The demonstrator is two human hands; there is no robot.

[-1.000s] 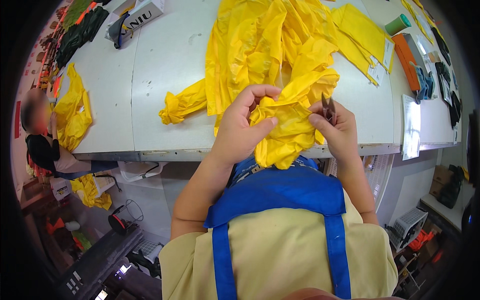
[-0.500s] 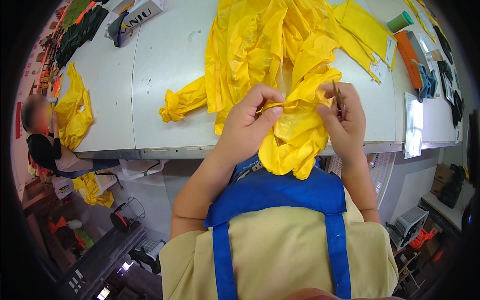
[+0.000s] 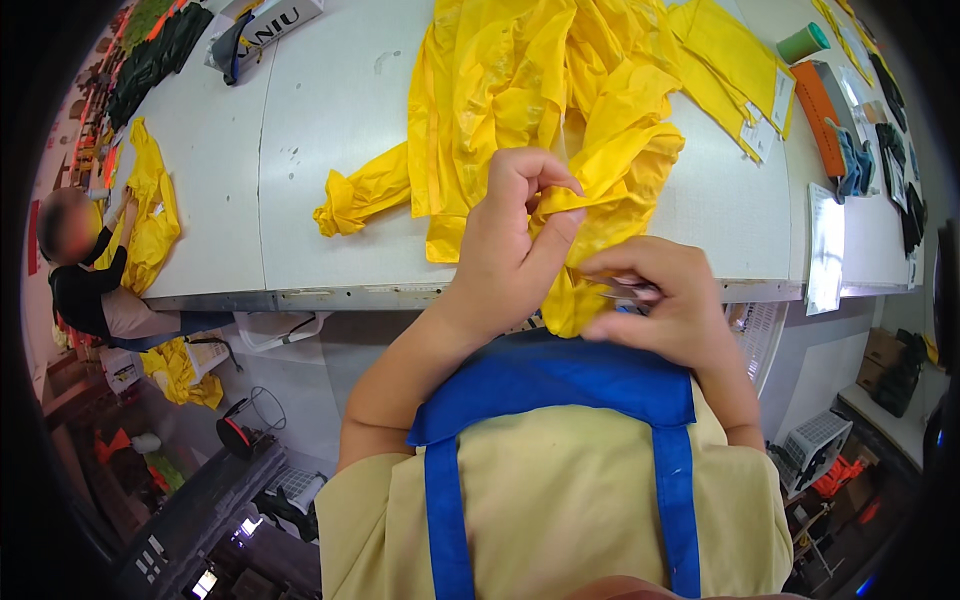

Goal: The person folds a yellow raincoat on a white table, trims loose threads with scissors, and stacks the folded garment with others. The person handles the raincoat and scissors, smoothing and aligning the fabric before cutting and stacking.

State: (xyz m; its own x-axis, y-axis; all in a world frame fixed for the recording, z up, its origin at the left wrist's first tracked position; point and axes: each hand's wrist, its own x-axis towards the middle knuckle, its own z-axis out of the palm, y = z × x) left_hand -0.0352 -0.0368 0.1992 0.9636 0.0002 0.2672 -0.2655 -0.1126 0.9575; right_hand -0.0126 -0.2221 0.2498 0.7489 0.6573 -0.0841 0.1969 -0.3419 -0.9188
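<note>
A shiny yellow rain jacket (image 3: 500,110) lies bunched on the white table, one sleeve stretched out to the left. My left hand (image 3: 515,230) pinches a fold of it between thumb and fingers at the table's near edge. Lower and to the right is my right hand (image 3: 675,300), blurred by motion, with small metal thread snips (image 3: 632,288) in its curled fingers. The snips are beside the yellow cloth hanging over the edge; whether they touch it I cannot tell.
Folded yellow garments (image 3: 725,70) with white labels lie at the far right, near a green thread spool (image 3: 803,42) and an orange box (image 3: 822,110). A white box (image 3: 275,25) stands far left. A co-worker (image 3: 90,270) at the left handles another yellow garment (image 3: 148,220).
My right hand has moved down and left with the snips, off the cloth's upper fold. My left hand keeps its pinch, slightly higher. The co-worker's hands have reached further onto the table.
</note>
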